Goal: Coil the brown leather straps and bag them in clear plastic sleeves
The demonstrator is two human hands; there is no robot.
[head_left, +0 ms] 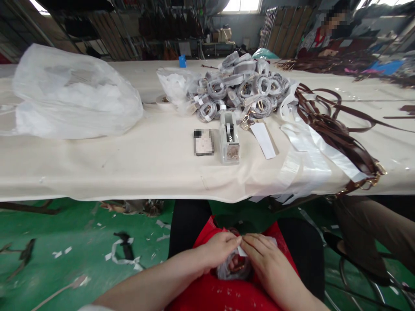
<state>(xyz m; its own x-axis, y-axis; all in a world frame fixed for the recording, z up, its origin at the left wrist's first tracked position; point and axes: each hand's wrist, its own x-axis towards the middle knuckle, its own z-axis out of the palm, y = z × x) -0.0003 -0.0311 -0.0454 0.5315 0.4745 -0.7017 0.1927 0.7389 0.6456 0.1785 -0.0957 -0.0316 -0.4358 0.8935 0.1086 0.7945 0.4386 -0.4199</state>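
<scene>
Both my hands meet over my lap, below the table's front edge. My left hand point(218, 251) and my right hand point(264, 255) pinch a small white strip of tape or paper between their fingertips. Beneath them lies a coiled strap wrapped in clear film point(234, 268), resting on a red cloth point(223, 293). The fingers of both hands are closed together on the wrapped coil and the strip.
A cream table point(129, 160) carries a tape dispenser point(228, 137), a phone point(203, 142), a heap of wrapped coiled straps point(243, 88), loose brown straps point(333, 129), white strips point(264, 140) and a big plastic bag point(71, 93). Scraps litter the green floor. A person sits far right.
</scene>
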